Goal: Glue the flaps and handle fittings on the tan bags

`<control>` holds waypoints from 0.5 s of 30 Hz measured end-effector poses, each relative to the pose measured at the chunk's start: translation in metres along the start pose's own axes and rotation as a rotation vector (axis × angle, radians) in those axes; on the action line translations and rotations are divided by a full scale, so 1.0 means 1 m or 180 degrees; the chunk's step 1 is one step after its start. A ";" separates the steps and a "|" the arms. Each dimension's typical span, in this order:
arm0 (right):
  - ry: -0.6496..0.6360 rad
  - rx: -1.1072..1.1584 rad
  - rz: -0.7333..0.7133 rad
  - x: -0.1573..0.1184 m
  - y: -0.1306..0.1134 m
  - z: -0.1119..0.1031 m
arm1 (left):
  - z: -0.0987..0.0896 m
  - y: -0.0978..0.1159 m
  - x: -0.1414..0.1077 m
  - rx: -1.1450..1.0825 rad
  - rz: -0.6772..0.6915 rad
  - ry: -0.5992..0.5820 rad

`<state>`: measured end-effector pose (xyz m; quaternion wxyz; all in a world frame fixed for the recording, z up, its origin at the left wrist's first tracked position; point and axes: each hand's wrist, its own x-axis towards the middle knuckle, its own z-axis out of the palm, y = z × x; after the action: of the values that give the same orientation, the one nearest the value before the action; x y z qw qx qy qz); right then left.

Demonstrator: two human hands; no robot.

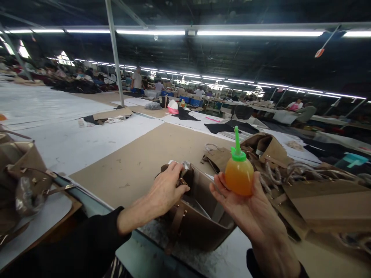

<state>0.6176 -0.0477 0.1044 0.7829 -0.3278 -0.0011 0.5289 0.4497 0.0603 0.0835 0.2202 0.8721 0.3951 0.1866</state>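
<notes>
Under the fingers of the left hand (pixel 158 193), at the upper edge of an open brown handbag (pixel 199 229), sits metal hardware (pixel 182 181). These fingers are bent, thumb extended; whether they grip the hardware or only rest there cannot be told. Clear plastic wrap (pixel 186 165) shows just beyond the fingertips. Right of the bag's opening, the right hand (pixel 246 210) is palm up, its fingers and thumb cradling a squeeze bottle (pixel 239 177) of orange liquid. The bottle stands nearly upright, its green nozzle (pixel 237 141) pointing up, above the fingers.

Well left of the left fingers stands a second brown handbag (pixel 26 162), its hardware partly wrapped. Right of the right thumb lies a pile of brown bags (pixel 324 197), several handles covered in plastic. Beyond the left fingers a tan sheet (pixel 139 150) covers part of a white worktable (pixel 52 135). Farther past both sets of fingers are black material pieces (pixel 223 126) and a pink-and-white item (pixel 173 107). Farthest off, people (pixel 137 79) occupy the hall beneath strip lights (pixel 261 33).
</notes>
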 end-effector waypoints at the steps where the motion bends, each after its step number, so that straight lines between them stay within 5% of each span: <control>1: 0.0018 -0.0017 0.0013 0.003 0.001 -0.002 | 0.002 0.003 0.009 0.0162 -0.0186 -0.0071; 8: 0.0305 0.0269 0.0012 0.006 0.000 -0.012 | 0.027 -0.014 0.072 0.0358 -0.0439 -0.1321; 15: 0.0249 0.0322 -0.0002 0.007 0.002 -0.014 | 0.059 -0.017 0.097 0.0408 -0.0518 -0.1026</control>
<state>0.6237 -0.0488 0.0901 0.7980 -0.3083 0.0561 0.5148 0.5290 0.1310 0.0399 0.2389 0.8681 0.4350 0.0005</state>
